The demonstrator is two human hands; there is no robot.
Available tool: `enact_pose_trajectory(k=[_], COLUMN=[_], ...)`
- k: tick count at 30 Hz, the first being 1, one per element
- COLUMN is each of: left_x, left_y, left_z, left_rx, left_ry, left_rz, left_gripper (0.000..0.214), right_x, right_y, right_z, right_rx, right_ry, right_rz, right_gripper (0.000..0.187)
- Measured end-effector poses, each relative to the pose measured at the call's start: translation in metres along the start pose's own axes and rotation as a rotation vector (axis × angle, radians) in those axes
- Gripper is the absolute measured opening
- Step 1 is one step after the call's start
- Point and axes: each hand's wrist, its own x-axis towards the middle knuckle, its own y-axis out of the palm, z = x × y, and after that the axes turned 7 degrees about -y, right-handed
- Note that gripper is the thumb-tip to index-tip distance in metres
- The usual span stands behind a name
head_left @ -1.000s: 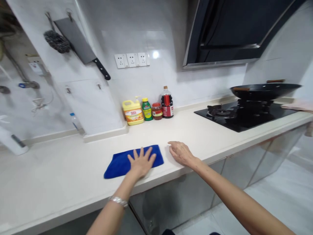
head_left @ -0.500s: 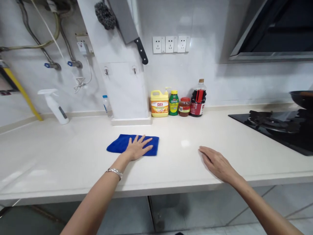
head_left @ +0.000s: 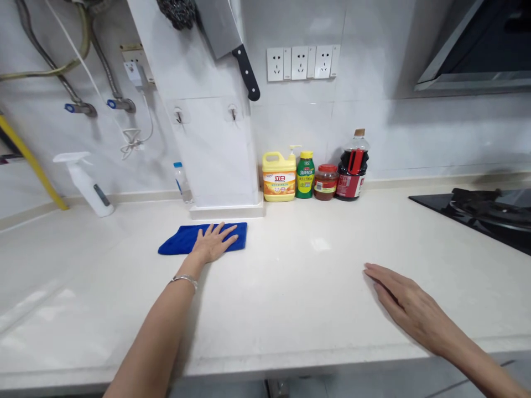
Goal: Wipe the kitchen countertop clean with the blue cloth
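Note:
My left hand [head_left: 213,243] lies flat with spread fingers on a blue cloth [head_left: 182,241], pressing it against the white countertop [head_left: 286,309]. The cloth is spread out in front of the tiled pillar, its left end sticking out past my hand. On the right, my right hand [head_left: 409,301] rests on the counter near its front edge, fingers stretched out and held side by side, with nothing in it.
Along the wall stand a yellow detergent jug [head_left: 279,178], a green bottle [head_left: 306,176], a red-lidded jar [head_left: 326,182] and a dark sauce bottle [head_left: 352,166]. A white spray bottle [head_left: 87,185] is at left, a gas stove [head_left: 489,207] at right. A cleaver [head_left: 232,47] hangs above.
My left hand has slid the blue cloth to the left along the counter. The view has come closer and tilted down; my right hand appears farther right and lower.

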Motion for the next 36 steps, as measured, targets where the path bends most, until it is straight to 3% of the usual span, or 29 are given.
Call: enact_pose_trajectory(k=[7,20,24,32,36], left_x=[0.019,0.039,0.033,0.006,-0.006], left_y=[-0.001,0.001,0.001,0.006,0.006], left_z=[0.002,-0.016,-0.037,-0.106,-0.105], left_rx=[0.011,-0.011,-0.026,-0.097,-0.118], left_ry=[0.042,-0.014,-0.012,0.073,0.13], left_rz=[-0.005,-0.068,-0.042,0.016,0.043], left_gripper=[0.066,0.069,0.072,0.076,0.078], right_x=[0.0,0.008,0.01,0.009,0.008], right_y=[0.0,0.002,0.002,0.004,0.001], right_z=[0.003,0.008,0.009,-0.002,-0.005], right_rx=[-0.015,-0.048,-0.047,-0.034,0.041], right_ry=[0.022,-0.012,-0.011,0.02,0.033], right_rz=[-0.004,-0.062,-0.068,-0.043,-0.029], right_gripper=[0.043,0.041,0.041,0.04,0.039])
